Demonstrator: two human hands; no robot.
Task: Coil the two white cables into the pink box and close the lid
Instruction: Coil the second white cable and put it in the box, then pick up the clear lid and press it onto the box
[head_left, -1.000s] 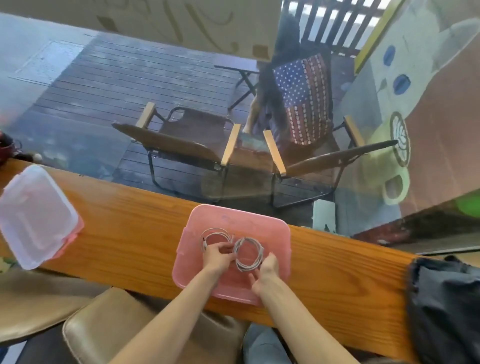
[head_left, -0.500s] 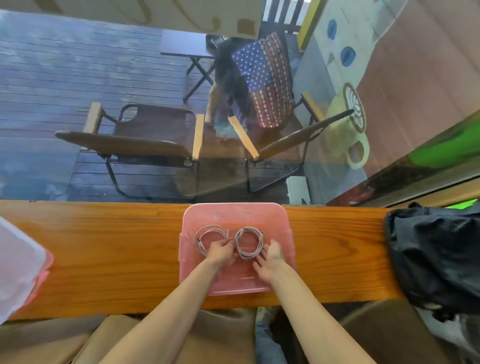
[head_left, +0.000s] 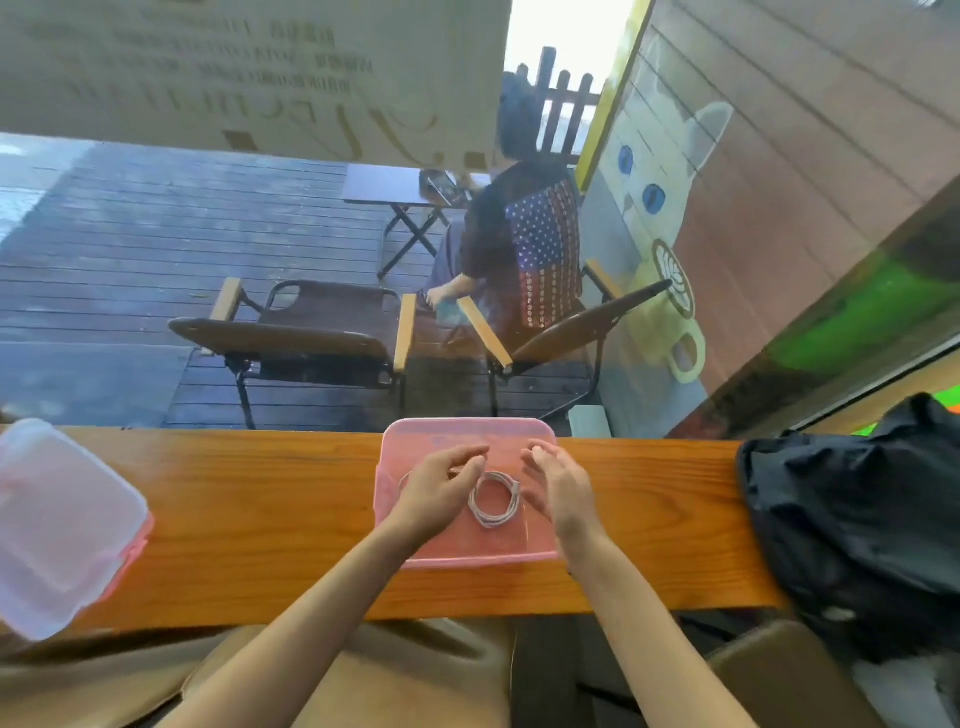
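The pink box (head_left: 470, 556) sits open on the wooden counter in front of me. One coiled white cable (head_left: 493, 501) lies inside it, in plain sight between my hands. A second white cable (head_left: 404, 479) lies to its left, mostly hidden under my left hand (head_left: 441, 486). That hand hovers over the box with its fingers spread, holding nothing. My right hand (head_left: 558, 483) is open too, fingers apart, over the right side of the box. The translucent lid (head_left: 57, 525) lies on the counter at the far left, off the box.
The narrow wooden counter (head_left: 260, 519) runs left to right against a glass window. A black bag (head_left: 857, 519) lies on its right end. Outside are two folding chairs (head_left: 311, 332) and a seated person (head_left: 519, 234). A tan cushioned seat (head_left: 363, 670) is under my arms.
Both hands have let go of the coiled cables and lifted, with the fingers now spread. My view has tilted up and shifted, bringing the lid back in at the left.
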